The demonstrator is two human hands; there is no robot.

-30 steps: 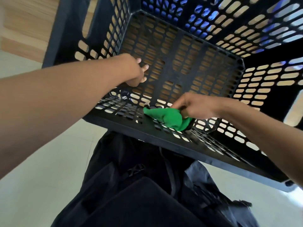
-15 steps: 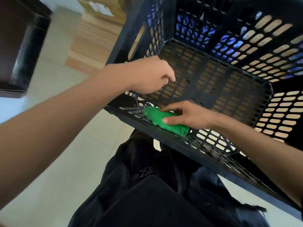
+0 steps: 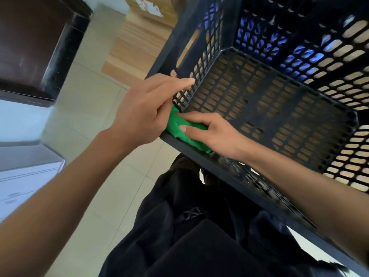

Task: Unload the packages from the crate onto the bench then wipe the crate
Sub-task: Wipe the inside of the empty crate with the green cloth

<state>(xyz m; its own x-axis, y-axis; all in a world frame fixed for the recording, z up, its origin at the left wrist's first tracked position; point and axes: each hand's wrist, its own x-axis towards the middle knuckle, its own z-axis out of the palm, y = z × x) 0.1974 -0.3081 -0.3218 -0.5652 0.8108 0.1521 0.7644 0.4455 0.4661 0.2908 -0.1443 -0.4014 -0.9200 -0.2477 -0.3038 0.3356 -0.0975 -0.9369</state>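
The black perforated crate [image 3: 259, 108] is tipped toward me, its open side facing me and nothing inside it. My right hand [image 3: 215, 132] grips a bunched green cloth [image 3: 177, 128] and presses it against the inside of the near wall, at the crate's near-left corner. My left hand [image 3: 143, 114] holds that same corner from outside; its index finger lies along the inside of the left wall. No packages are in view.
A dark brown cabinet [image 3: 36, 47] stands at the upper left, with a white drawer unit [image 3: 24, 176] below it. Light wooden boards [image 3: 139, 43] and a cardboard box [image 3: 151, 7] lie beyond the crate. My black trousers [image 3: 199, 236] are under its near edge, over pale floor tiles [image 3: 89, 126].
My right hand has slid the green cloth left along the near wall into the corner. My left hand has come out from the crate's floor and taken hold of the near-left corner.
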